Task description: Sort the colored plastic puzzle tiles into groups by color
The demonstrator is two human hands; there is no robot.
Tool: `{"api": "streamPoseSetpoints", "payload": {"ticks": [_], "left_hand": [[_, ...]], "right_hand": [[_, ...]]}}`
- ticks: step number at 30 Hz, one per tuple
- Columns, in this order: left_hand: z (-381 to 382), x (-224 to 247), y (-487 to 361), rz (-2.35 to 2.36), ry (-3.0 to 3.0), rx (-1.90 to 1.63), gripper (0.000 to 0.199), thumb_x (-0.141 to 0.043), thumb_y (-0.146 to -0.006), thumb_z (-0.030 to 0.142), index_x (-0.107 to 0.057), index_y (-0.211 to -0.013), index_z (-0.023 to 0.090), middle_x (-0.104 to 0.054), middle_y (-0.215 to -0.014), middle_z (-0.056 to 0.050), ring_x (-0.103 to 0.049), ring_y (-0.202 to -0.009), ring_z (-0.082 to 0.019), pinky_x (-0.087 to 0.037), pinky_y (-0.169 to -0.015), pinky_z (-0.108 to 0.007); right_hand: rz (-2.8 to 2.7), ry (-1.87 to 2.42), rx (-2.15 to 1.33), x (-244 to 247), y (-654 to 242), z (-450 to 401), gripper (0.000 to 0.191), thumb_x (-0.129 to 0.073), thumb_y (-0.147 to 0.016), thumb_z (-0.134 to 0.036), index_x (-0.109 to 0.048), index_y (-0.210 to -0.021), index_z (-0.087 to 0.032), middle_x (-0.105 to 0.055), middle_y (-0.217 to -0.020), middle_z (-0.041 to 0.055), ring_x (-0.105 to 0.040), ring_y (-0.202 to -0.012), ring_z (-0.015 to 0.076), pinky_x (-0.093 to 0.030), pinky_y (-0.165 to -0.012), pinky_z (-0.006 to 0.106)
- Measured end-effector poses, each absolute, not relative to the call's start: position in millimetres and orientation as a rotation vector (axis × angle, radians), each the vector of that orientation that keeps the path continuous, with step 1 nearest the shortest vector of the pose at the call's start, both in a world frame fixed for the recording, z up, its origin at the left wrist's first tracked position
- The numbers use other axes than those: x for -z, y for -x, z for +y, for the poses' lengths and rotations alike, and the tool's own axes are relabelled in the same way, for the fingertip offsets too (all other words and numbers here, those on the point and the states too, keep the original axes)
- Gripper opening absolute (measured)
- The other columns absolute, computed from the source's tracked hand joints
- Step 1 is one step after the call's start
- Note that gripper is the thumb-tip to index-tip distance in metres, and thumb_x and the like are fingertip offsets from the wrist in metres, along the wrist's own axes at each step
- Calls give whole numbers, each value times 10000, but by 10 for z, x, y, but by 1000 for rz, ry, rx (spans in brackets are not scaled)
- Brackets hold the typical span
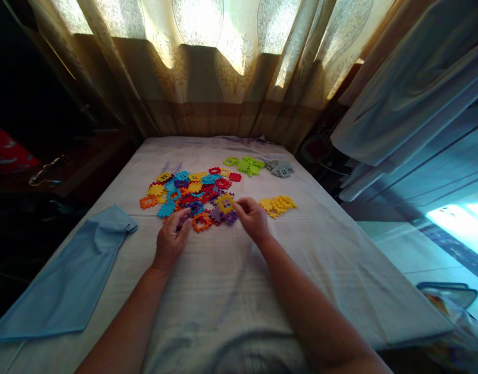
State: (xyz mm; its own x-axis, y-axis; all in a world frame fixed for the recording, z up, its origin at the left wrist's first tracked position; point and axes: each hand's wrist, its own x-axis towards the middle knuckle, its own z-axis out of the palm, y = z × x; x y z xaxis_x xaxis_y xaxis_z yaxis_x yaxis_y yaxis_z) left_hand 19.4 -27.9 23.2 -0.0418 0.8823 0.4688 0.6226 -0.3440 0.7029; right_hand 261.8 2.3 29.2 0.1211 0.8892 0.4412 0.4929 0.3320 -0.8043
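My right hand (251, 215) pinches a yellow gear-shaped plastic piece (225, 203) by its right edge, over the near right side of a mixed pile. That pile holds many interlocking toothed pieces in red (223, 183), blue (181, 177), orange (202, 222), purple and yellow. At the pile's near left edge rests my left hand (173, 234), fingers apart and curved, touching or just beside the pieces; nothing shows in its grasp. A separate group of yellow pieces (278, 205) lies to the right of my right hand.
Lime green pieces (250, 165) and grey pieces (280, 168) lie in groups farther back. A folded light blue cloth (79, 275) covers the table's left side. Behind the sheet-covered table (231, 296) hangs a curtain (207, 93), and clothes (402, 88) hang at the right.
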Motion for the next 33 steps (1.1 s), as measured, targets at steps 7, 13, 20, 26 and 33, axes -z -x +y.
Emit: {"api": "streamPoseSetpoints", "payload": {"ticks": [7, 13, 20, 26, 33], "left_hand": [[-248, -163, -150, 1670, -1929, -1354, 403, -477, -903, 486, -658, -1118, 198, -727, -1073, -83, -687, -922, -207, -552, -866, -348], [-251, -145, -146, 1700, -1956, -1337, 371, -489, -891, 444, -667, -1107, 201, -728, -1063, -78, -688, -879, -203, -557, -851, -349], [-229, -157, -55, 1793, -1967, -1399, 310, -487, -888, 380, -673, -1076, 217, -736, -1068, -63, -685, -972, -219, -535, -907, -354], [-138, -60, 100, 1949, -2021, -1365, 321, -475, -874, 370, -663, -1085, 218, -715, -1130, -83, -652, -1072, -248, -493, -995, -399], [-122, 19, 48, 2252, -2024, -970, 456, -473, -885, 398, -592, -1262, 169, -549, -1402, -171, -503, -1305, -317, -385, -1098, -494]], "right_hand": [[-952, 1892, -151, -196, -3633, 255, 248, -577, -761, -390, -677, -813, -169, -719, -770, 89, -627, -685, 217, -460, -658, 316], [-924, 2019, -105, -114, -3718, 233, 284, -547, -792, -407, -703, -870, -183, -720, -774, 72, -625, -691, 215, -432, -635, 302], [-1398, 1912, 181, -136, -3605, 175, 262, -546, -858, -340, -713, -979, -178, -711, -1012, 122, -617, -971, 250, -445, -874, 375], [-1846, 1997, 220, -35, -3484, 169, 389, -572, -882, -370, -662, -1243, -259, -519, -1441, 125, -352, -1387, 346, -232, -1105, 566], [-1829, 2205, 101, -35, -3521, 254, 410, -467, -953, -382, -618, -1322, -288, -462, -1502, 110, -338, -1411, 316, -256, -1113, 534]]}}
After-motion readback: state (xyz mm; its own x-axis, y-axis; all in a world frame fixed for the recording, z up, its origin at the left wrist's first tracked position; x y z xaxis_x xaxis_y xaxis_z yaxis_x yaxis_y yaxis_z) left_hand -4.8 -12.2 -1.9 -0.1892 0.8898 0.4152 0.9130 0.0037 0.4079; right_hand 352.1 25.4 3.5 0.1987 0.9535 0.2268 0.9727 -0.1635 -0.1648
